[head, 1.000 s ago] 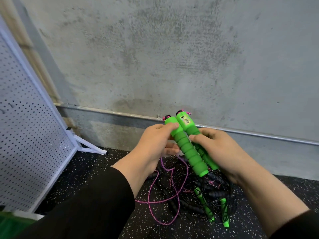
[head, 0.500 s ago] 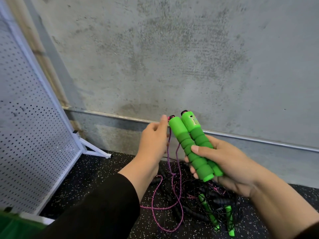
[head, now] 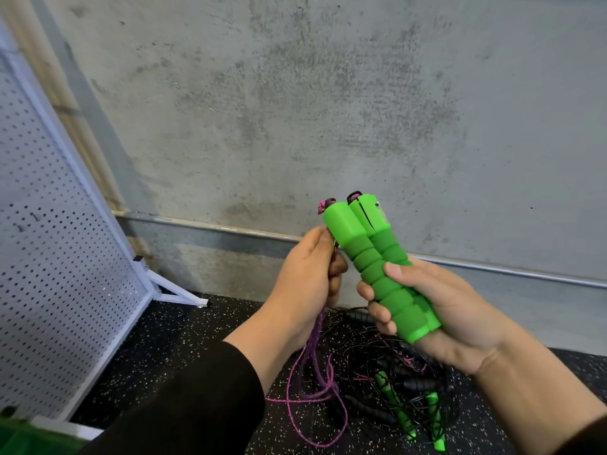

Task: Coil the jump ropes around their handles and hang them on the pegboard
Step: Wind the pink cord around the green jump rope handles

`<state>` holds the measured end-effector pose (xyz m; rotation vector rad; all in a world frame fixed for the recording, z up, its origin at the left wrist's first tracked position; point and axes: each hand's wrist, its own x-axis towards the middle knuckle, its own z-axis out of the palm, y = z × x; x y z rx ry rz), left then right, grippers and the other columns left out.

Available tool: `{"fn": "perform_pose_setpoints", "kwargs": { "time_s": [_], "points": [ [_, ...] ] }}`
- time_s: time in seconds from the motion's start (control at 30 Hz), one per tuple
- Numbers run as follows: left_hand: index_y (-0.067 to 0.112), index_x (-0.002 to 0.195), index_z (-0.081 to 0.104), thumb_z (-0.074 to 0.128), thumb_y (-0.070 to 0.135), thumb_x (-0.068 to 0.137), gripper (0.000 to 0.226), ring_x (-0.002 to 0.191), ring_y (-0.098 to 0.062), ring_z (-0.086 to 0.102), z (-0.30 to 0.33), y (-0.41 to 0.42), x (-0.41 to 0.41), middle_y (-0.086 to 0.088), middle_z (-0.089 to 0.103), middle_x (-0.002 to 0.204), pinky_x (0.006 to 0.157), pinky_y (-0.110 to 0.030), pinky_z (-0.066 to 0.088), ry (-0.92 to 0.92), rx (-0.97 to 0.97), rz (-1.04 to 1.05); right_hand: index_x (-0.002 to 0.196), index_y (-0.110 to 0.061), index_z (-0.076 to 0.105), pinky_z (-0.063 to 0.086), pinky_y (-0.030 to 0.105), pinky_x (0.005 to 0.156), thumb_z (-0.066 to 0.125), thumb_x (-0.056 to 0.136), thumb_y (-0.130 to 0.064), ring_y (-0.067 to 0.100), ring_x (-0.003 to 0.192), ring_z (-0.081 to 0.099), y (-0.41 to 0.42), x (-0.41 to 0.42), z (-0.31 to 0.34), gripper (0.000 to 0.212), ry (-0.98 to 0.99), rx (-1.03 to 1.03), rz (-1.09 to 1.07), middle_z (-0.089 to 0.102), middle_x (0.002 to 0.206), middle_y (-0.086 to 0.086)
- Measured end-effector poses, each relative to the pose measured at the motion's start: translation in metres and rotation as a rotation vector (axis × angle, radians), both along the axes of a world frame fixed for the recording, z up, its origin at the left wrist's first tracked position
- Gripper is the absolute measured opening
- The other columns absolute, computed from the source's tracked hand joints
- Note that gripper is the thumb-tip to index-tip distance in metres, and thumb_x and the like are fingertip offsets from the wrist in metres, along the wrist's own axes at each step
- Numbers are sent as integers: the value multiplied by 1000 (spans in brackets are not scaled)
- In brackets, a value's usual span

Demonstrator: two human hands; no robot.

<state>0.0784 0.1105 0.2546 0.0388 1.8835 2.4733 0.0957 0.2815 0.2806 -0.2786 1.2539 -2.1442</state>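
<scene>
- While right hand [head: 440, 310] clamps both handles [head: 377, 267], centre: keep them parallel.
- Left hand [head: 308, 274] pinches cord [head: 315, 356]: wind taut, even turns.
- Pegboard [head: 59, 257], far left.

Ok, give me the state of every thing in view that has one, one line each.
Green handles: held side by side, tilted, off the floor.
Right hand: gripping both handles.
Left hand: pinching the pink rope just below the handle tops.
Pink rope: uncoiled, hanging in loose loops to the floor.
Other jump ropes: tangled pile on the floor, uncoiled.
Pegboard: standing, leaning in the view, no rope hung on the visible part.
</scene>
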Motion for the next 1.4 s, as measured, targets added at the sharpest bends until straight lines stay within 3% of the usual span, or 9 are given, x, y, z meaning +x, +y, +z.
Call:
{"fn": "perform_pose_setpoints", "kwargs": {
  "time_s": [0.17,0.3,0.5,0.63,0.77,0.97,1.07,1.27,1.4],
  "points": [
    [21,102,67,42,21,109,26,45,1,41,-11,7,2,10,50,64,45,-18,32,85,-384,-51,118,0,59,53,29,51,68,88,-15,23,61,58,2,-5,4,35,26,100,-216,61,85,19],
    [8,77,55,44,14,106,32,43,-4,33,-11,8,2,9,43,58,49,-30,25,58,-485,-91,107,-4,62,54,33,52,66,89,-7,27,61,60,0,-6,2,18,198,450,-309,64,84,21],
    [14,87,57,51,15,95,10,48,-10,20,-1,3,5,-1,41,69,44,-21,17,-213,-236,-174,110,-35,60,41,20,59,75,88,-19,3,64,55,0,-17,-18,31,720,1170,-428,64,73,-10],
    [15,100,68,70,53,89,40,48,-7,21,-2,3,5,7,46,61,40,-19,18,-373,-66,-141,129,-41,55,33,28,67,70,90,-26,24,89,61,-11,-10,-21,45,886,1432,-335,67,94,-2],
    [22,80,62,76,52,84,34,43,-5,21,-11,-1,2,7,42,56,38,-19,16,-417,-31,-14,135,-37,43,44,36,78,68,90,-28,27,101,60,-25,-6,-28,52,1045,1480,-273,56,102,-1],
    [19,75,59,68,28,93,22,36,-3,26,-12,-4,-1,7,40,53,37,-18,17,-371,31,53,149,-37,32,43,26,97,56,96,-50,13,110,52,-31,-5,-33,60,908,1309,-239,50,117,-5],
    [19,79,56,67,27,94,20,41,-3,24,-10,-6,-2,8,36,55,37,-18,16,-320,48,11,129,-37,54,44,8,81,53,100,-46,-1,95,60,-29,-8,-23,31,641,1057,-288,66,106,-15],
    [19,80,54,65,26,97,22,46,-6,24,-6,-5,-2,6,38,60,41,-19,18,-243,82,-80,117,-11,68,61,39,79,86,74,-35,20,85,66,-13,-11,-19,53,-15,436,-226,70,97,8],
    [15,87,63,64,26,97,15,46,-5,27,-2,-5,0,6,40,60,42,-18,23,-183,61,-144,117,-13,69,63,38,71,75,77,-18,29,77,70,-4,-8,-17,41,-171,205,-55,70,109,22]
  ]
}}
